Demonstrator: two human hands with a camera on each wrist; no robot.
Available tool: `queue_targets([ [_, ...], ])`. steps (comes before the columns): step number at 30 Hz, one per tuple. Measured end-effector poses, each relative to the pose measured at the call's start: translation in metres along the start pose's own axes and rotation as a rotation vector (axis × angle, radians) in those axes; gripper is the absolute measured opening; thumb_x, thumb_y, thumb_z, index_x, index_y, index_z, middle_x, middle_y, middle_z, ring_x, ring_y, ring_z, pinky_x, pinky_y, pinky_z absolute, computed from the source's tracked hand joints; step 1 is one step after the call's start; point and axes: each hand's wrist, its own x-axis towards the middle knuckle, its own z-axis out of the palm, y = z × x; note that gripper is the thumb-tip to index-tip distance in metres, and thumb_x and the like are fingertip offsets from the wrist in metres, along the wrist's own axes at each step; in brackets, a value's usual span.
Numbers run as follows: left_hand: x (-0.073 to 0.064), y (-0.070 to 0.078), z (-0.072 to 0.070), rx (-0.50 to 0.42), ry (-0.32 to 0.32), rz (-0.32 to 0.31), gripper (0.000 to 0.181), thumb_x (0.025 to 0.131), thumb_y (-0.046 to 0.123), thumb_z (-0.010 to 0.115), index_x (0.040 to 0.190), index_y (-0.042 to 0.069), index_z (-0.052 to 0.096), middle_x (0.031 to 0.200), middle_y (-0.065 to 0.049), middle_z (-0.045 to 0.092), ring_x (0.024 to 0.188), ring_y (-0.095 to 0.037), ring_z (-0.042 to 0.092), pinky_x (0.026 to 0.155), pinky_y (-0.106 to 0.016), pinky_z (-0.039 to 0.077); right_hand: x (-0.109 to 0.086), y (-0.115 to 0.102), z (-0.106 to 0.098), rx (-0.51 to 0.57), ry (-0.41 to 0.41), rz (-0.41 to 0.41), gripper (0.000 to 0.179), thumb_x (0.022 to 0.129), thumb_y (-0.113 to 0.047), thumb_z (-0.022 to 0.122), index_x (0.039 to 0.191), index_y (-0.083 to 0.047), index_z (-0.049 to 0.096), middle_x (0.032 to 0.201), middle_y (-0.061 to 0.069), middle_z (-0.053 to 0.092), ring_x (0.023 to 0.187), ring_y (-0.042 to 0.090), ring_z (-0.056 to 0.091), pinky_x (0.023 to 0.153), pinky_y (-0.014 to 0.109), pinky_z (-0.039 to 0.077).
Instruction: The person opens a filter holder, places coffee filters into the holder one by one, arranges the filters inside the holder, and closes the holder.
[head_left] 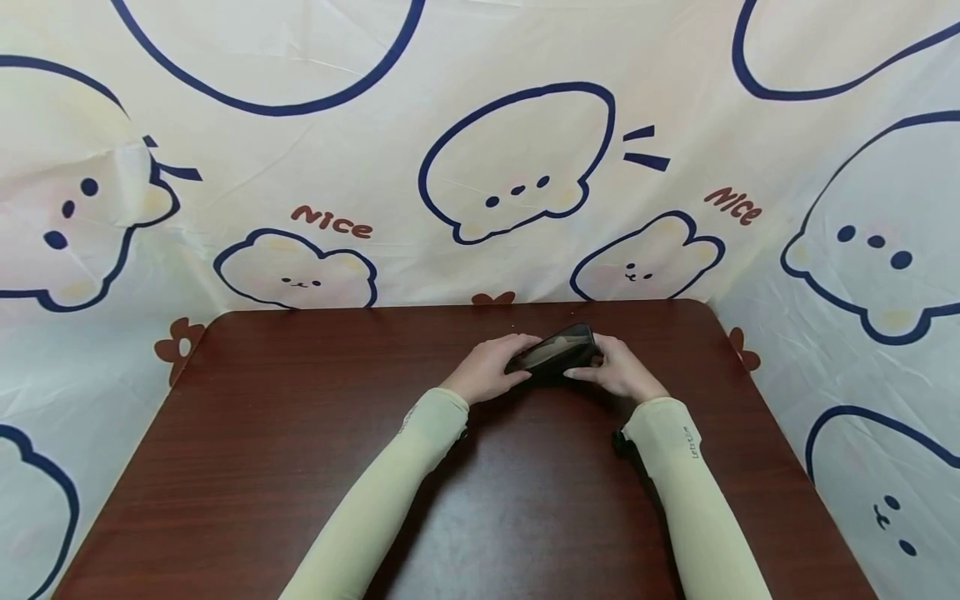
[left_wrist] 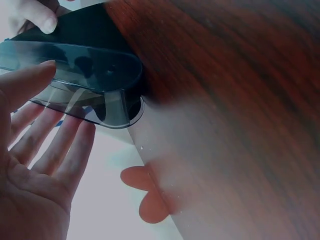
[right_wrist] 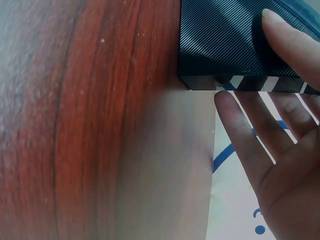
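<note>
A black box with a long opening and a pale inside is tilted near the far edge of the table, its right end higher. The left hand grips its left end, thumb on the near side. In the left wrist view, that thumb lies on the clear, round-ended cover, with the fingers along its far side. At the other end, the right hand holds the box; in the right wrist view its thumb presses the finely ribbed black side, and its fingers reach behind, partly hidden.
The dark brown wooden table has rounded far corners. Behind and beside it hangs a white cloth printed with blue-outlined cartoon animals. Both forearms wear pale sleeves, with a dark band at the right wrist.
</note>
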Motion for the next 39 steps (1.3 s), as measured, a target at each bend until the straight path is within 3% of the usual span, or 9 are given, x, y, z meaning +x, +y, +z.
queue_targets([
  [7, -0.005, -0.003, -0.004, 0.024, -0.007, 0.005, 0.054, 0.098, 0.023, 0.073, 0.149, 0.019, 0.054, 0.15, -0.002, 0.058, 0.145, -0.021, 0.049, 0.118, -0.038, 0.043, 0.003, -0.006, 0.004, 0.008, -0.02, 0.013, 0.043, 0.09, -0.021, 0.083, 0.13, -0.015, 0.067, 0.128, 0.006, 0.069, 0.115, 0.024, 0.063, 0.101, 0.045, 0.05],
  [16, -0.018, -0.008, -0.012, 0.043, 0.001, 0.014, 0.053, 0.099, 0.026, 0.072, 0.148, 0.018, 0.054, 0.146, -0.002, 0.061, 0.13, -0.019, 0.062, 0.109, -0.038, 0.051, 0.01, -0.016, 0.011, -0.01, -0.048, -0.021, 0.04, 0.09, -0.021, 0.083, 0.127, -0.019, 0.068, 0.122, 0.002, 0.07, 0.106, 0.022, 0.061, 0.097, 0.044, 0.051],
  [24, -0.032, -0.016, -0.019, 0.035, -0.002, -0.018, 0.055, 0.099, 0.026, 0.073, 0.15, 0.018, 0.053, 0.143, 0.0, 0.062, 0.124, -0.018, 0.065, 0.105, -0.036, 0.053, 0.022, -0.026, 0.017, -0.015, -0.09, -0.037, 0.041, 0.09, -0.021, 0.083, 0.127, -0.02, 0.066, 0.119, 0.002, 0.069, 0.099, 0.023, 0.059, 0.089, 0.039, 0.048],
  [33, -0.05, -0.025, -0.025, 0.018, 0.039, -0.011, 0.058, 0.096, 0.022, 0.076, 0.149, 0.016, 0.053, 0.14, -0.002, 0.064, 0.12, -0.019, 0.067, 0.101, -0.036, 0.056, 0.037, -0.043, 0.026, -0.038, -0.122, -0.093, 0.047, 0.088, -0.017, 0.085, 0.131, -0.018, 0.065, 0.123, 0.004, 0.07, 0.096, 0.021, 0.063, 0.087, 0.038, 0.052],
  [39, -0.06, -0.028, -0.028, 0.021, 0.059, -0.027, 0.059, 0.095, 0.022, 0.078, 0.149, 0.014, 0.054, 0.137, -0.004, 0.066, 0.116, -0.019, 0.069, 0.098, -0.035, 0.057, 0.044, -0.054, 0.039, -0.076, -0.113, -0.092, 0.052, 0.087, -0.018, 0.086, 0.133, -0.016, 0.063, 0.125, 0.005, 0.071, 0.108, 0.022, 0.065, 0.1, 0.045, 0.052],
])
